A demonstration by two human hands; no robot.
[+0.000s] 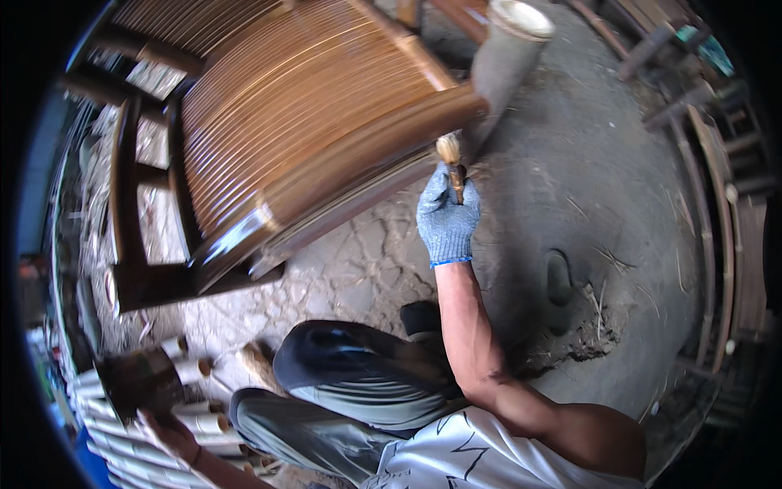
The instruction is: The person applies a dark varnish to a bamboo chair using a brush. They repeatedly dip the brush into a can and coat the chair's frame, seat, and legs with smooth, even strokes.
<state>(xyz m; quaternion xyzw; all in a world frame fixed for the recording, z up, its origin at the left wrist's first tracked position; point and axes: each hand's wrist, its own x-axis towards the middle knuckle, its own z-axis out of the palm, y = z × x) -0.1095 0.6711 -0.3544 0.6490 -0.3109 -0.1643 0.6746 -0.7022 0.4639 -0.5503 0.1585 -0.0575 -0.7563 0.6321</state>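
Observation:
My right hand [449, 213], in a grey-blue knitted glove, is closed round the handle of a brush [450, 151]. Its pale bristles point away from me, close to the front corner of a brown bamboo chair [301, 106] with a slatted, glossy seat. At the lower left, my bare left hand [169, 436] grips the near edge of a dark container [140, 381]. Most of that hand's fingers are hidden, and the container's contents are too dark to make out.
Cut bamboo poles [138, 444] lie stacked under the container. A pale cylindrical post or container [511, 61] stands beyond the chair's right corner. Bamboo frames [717, 212] line the right side. Debris [595, 326] and a dark oval object [559, 281] lie on the floor.

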